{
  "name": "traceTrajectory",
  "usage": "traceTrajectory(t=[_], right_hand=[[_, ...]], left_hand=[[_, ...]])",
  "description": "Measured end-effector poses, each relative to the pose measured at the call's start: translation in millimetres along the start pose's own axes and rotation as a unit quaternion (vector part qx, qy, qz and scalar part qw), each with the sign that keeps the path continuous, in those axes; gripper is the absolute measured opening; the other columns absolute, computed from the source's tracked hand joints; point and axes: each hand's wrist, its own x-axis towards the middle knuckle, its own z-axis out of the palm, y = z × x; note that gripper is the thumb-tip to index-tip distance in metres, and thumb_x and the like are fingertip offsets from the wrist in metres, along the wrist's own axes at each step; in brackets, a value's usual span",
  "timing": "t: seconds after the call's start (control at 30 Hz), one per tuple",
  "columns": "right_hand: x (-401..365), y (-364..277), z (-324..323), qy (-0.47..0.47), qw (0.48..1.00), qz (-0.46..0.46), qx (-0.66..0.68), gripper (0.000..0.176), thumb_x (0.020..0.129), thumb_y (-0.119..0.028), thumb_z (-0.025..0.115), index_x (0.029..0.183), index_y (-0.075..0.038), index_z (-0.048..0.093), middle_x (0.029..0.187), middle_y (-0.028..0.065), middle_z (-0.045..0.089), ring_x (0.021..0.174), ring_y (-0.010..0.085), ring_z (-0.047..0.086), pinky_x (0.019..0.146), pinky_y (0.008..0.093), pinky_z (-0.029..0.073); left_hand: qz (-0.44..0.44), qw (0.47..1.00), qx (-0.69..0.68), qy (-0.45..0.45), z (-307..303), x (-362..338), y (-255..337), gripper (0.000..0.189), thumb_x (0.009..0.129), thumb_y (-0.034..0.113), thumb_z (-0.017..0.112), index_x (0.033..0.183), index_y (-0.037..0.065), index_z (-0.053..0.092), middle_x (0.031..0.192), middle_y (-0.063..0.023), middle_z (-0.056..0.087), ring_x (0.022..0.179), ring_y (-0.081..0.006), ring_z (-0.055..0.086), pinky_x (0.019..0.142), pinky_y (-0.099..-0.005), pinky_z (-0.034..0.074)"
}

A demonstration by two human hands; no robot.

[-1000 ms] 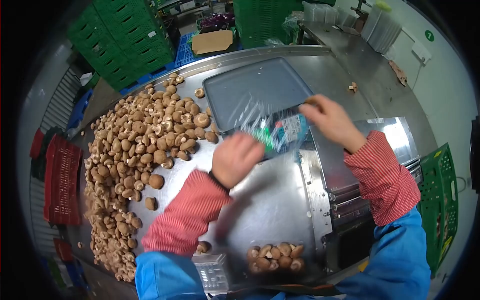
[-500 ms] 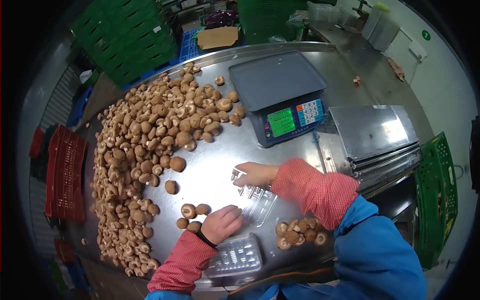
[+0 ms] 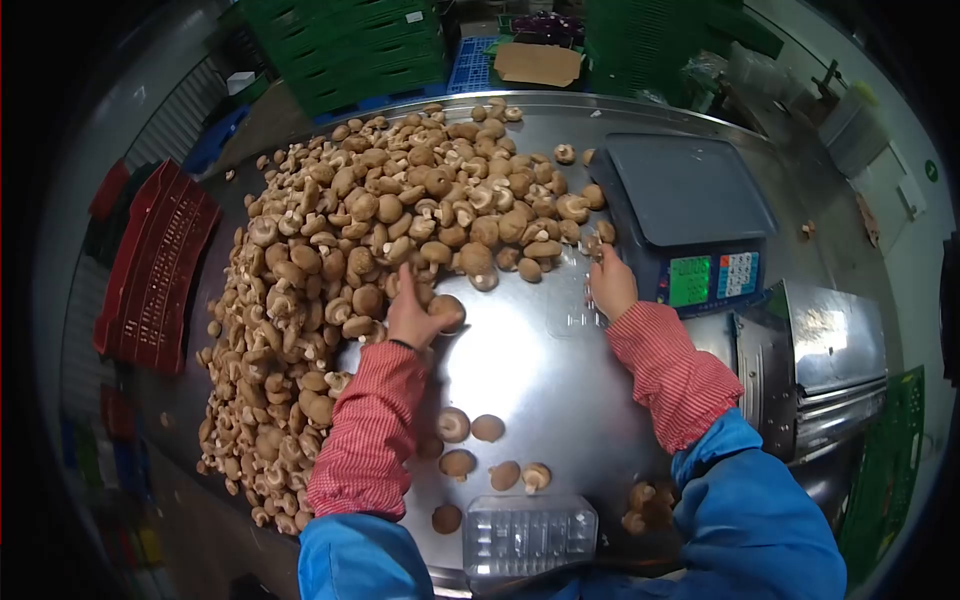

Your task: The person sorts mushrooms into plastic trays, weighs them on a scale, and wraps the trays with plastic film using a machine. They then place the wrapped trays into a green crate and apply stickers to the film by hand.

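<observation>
A large heap of brown mushrooms (image 3: 380, 210) covers the left and back of the steel table. My left hand (image 3: 412, 318) is at the heap's right edge, its fingers and thumb spread apart beside a single large mushroom (image 3: 448, 309). My right hand (image 3: 612, 287) is beside the scale, its fingers bent at the right edge of a clear plastic tray (image 3: 572, 318), which lies near the heap. One mushroom (image 3: 605, 231) is at the right fingertips. Another clear plastic tray (image 3: 530, 535) rests at the table's near edge, with several loose mushrooms (image 3: 487, 428) above it.
A digital scale (image 3: 690, 190) with a lit green display stands at the back right, beside a metal device (image 3: 835, 335). A small group of mushrooms (image 3: 650, 505) sits by my right sleeve. Green crates (image 3: 350, 50) and a red crate (image 3: 160, 270) stand beyond the table.
My view has shifted left. My left hand has moved from beside the near tray up to the heap. My right hand and the clear tray have moved away from me, toward the heap and scale.
</observation>
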Motion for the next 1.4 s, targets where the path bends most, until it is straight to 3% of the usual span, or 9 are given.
traceTrajectory(t=[0.23, 0.4, 0.53, 0.6, 0.7, 0.87, 1.03, 1.17, 1.4], right_hand=[[44.2, -24.7, 60.6, -0.118, 0.978, -0.136, 0.108, 0.046, 0.092, -0.008, 0.047, 0.136, 0.003, 0.038, 0.089, 0.0171, 0.063, 0.052, 0.0182, 0.062, 0.049, 0.0299, 0.052], [38.6, -13.2, 80.3, -0.184, 0.933, -0.029, 0.309, 0.044, 0.099, -0.030, 0.042, 0.130, 0.002, 0.040, 0.094, 0.0147, 0.062, 0.050, 0.0157, 0.060, 0.041, 0.0285, 0.047], [12.4, 2.9, 94.7, -0.088, 0.923, -0.112, 0.358, 0.040, 0.102, -0.032, 0.035, 0.119, 0.002, 0.050, 0.101, 0.0138, 0.060, 0.083, 0.0175, 0.062, 0.071, 0.0303, 0.052], [-7.3, 4.3, 84.3, -0.105, 0.887, -0.002, 0.450, 0.040, 0.103, -0.031, 0.034, 0.116, 0.002, 0.051, 0.102, 0.0128, 0.060, 0.091, 0.0182, 0.060, 0.081, 0.0308, 0.049], [-33.3, 7.3, 66.8, -0.117, 0.863, 0.043, 0.490, 0.041, 0.103, -0.032, 0.034, 0.114, 0.003, 0.052, 0.104, 0.0116, 0.059, 0.094, 0.0178, 0.059, 0.085, 0.0311, 0.049], [-65.6, 20.2, 50.2, -0.099, 0.827, 0.117, 0.541, 0.042, 0.103, -0.033, 0.034, 0.115, 0.003, 0.052, 0.106, 0.0116, 0.059, 0.093, 0.0169, 0.058, 0.084, 0.0305, 0.049], [-90.7, 17.8, 21.8, -0.066, 0.849, 0.085, 0.517, 0.044, 0.102, -0.036, 0.035, 0.121, 0.001, 0.051, 0.108, 0.0124, 0.059, 0.092, 0.0180, 0.058, 0.082, 0.0304, 0.048], [-95.6, 0.2, -16.9, 0.032, 0.903, 0.003, 0.428, 0.045, 0.102, -0.037, 0.035, 0.117, 0.002, 0.053, 0.103, 0.0125, 0.059, 0.090, 0.0194, 0.058, 0.082, 0.0315, 0.047], [-26.6, -11.2, -151.4, -0.046, 0.927, 0.045, 0.370, 0.056, 0.098, -0.046, 0.038, 0.122, 0.004, 0.045, 0.092, 0.0170, 0.059, 0.082, 0.0250, 0.063, 0.071, 0.0366, 0.053]], left_hand=[[0.059, 0.995, -0.073, -0.025, 35.0, 51.0, 22.9, 0.130, 0.051, 0.032, 0.091, 0.150, 0.016, 0.008, 0.132, -0.0292, 0.032, 0.124, -0.0428, 0.041, 0.106, -0.0426, 0.038], [0.044, 0.994, -0.096, 0.021, 45.6, 20.5, 66.2, 0.122, 0.054, 0.028, 0.089, 0.149, 0.012, 0.013, 0.129, -0.0272, 0.033, 0.122, -0.0423, 0.041, 0.105, -0.0429, 0.038], [0.083, 0.996, -0.015, 0.025, 56.8, -18.6, 117.6, 0.113, 0.059, 0.029, 0.085, 0.149, 0.014, 0.019, 0.135, -0.0305, 0.026, 0.119, -0.0472, 0.045, 0.101, -0.0443, 0.044], [0.113, 0.991, 0.060, 0.033, 63.3, -43.3, 135.0, 0.101, 0.064, 0.029, 0.084, 0.146, 0.018, 0.026, 0.144, -0.0332, 0.018, 0.114, -0.0489, 0.050, 0.094, -0.0450, 0.048], [0.093, 0.991, 0.084, -0.036, 51.3, -72.9, 147.9, 0.100, 0.064, 0.030, 0.084, 0.146, 0.019, 0.028, 0.144, -0.0328, 0.020, 0.111, -0.0491, 0.052, 0.091, -0.0433, 0.050], [0.159, 0.979, 0.028, 0.127, 27.2, -110.5, 145.6, 0.087, 0.070, 0.029, 0.079, 0.143, 0.013, 0.035, 0.137, -0.0201, 0.039, 0.093, -0.0333, 0.063, 0.079, -0.0398, 0.054], [-0.128, 0.931, -0.341, -0.027, 53.1, -90.6, 115.1, 0.065, 0.096, 0.050, 0.043, 0.144, 0.008, 0.031, 0.122, -0.0149, 0.049, 0.095, -0.0216, 0.058, 0.070, -0.0316, 0.053], [-0.025, 0.964, -0.266, 0.001, 69.4, -68.5, 179.2, 0.072, 0.093, 0.054, 0.045, 0.143, 0.004, 0.030, 0.127, -0.0263, 0.054, 0.120, -0.0366, 0.052, 0.101, -0.0358, 0.038], [0.118, 0.969, -0.217, 0.009, 101.8, 28.6, 274.6, 0.053, 0.089, 0.049, 0.056, 0.117, 0.004, 0.059, 0.086, -0.0190, 0.066, 0.083, -0.0331, 0.065, 0.075, -0.0393, 0.050]])
